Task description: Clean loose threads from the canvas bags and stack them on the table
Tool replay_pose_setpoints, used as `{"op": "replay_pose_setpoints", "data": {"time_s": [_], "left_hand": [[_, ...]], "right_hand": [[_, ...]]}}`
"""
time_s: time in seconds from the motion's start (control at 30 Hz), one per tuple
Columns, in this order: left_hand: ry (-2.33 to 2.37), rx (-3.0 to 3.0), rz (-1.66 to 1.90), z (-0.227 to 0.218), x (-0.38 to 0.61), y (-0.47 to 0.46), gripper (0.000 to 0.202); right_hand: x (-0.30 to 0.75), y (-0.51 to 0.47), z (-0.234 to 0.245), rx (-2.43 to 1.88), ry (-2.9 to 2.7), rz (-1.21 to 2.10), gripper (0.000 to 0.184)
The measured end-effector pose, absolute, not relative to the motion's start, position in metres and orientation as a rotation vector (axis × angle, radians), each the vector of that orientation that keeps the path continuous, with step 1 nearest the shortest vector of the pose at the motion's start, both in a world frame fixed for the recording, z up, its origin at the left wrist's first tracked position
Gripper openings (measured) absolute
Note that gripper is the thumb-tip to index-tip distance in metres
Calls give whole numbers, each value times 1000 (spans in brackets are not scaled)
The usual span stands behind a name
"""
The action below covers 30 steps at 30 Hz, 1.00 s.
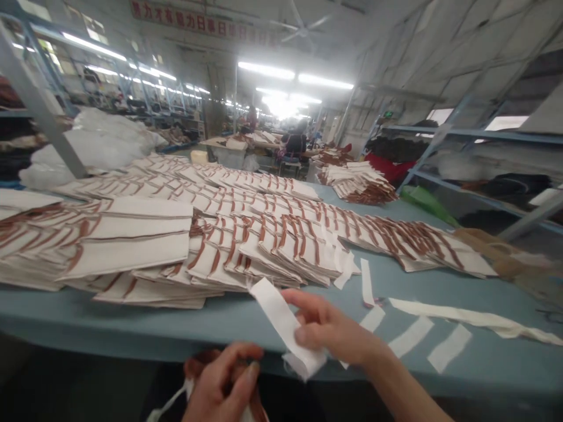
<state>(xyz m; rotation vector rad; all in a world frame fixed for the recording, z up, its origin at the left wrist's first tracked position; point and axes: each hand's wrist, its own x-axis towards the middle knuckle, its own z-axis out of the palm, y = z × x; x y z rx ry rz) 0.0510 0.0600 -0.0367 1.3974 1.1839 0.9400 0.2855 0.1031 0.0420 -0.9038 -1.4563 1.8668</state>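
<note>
Between the thumb and fingers of my right hand (325, 328) is a white fabric strip (279, 313), raised over the front edge of the table and slanting down to a frayed lower end. My left hand (224, 381), low at the bottom of the view, is closed on a brown fabric piece (204, 360) with some white cloth showing below it. A thin white tie hangs to its left. Just right of my right hand, several cut white strips (411, 335) lie on the table, along with one long cream strip (475, 316).
Overlapping stacks of cream fabric panels with brown trim (264, 246) spread across the blue-green table (132, 322). Another pile (358, 181) sits farther back. White plastic bags (97, 138) stand at left, and metal shelving (484, 135) holds cloth at right. A person (294, 143) is in the background.
</note>
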Motion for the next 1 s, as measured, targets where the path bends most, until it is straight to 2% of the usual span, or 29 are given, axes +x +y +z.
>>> {"op": "replay_pose_setpoints", "data": {"time_s": [0.13, 0.27, 0.4, 0.6, 0.73, 0.9, 1.0], "left_hand": [[979, 1248, 874, -23, 57, 62, 61], [891, 1128, 786, -18, 51, 54, 67], [790, 1226, 815, -20, 46, 49, 61], [760, 1205, 840, -19, 46, 47, 61], [628, 1046, 861, -9, 53, 44, 61], [571, 942, 856, 10, 61, 39, 37], [553, 989, 884, 11, 61, 38, 36]], "right_hand": [[271, 75, 35, -770, -1376, 2155, 51], [273, 61, 34, -903, -1336, 2221, 42], [281, 56, 42, -1051, -1448, 2132, 37], [288, 54, 43, -975, -1490, 2158, 55], [289, 51, 40, -993, -1422, 2162, 60], [287, 45, 41, -994, -1347, 2157, 56], [283, 43, 38, -982, -1327, 2154, 55]]}}
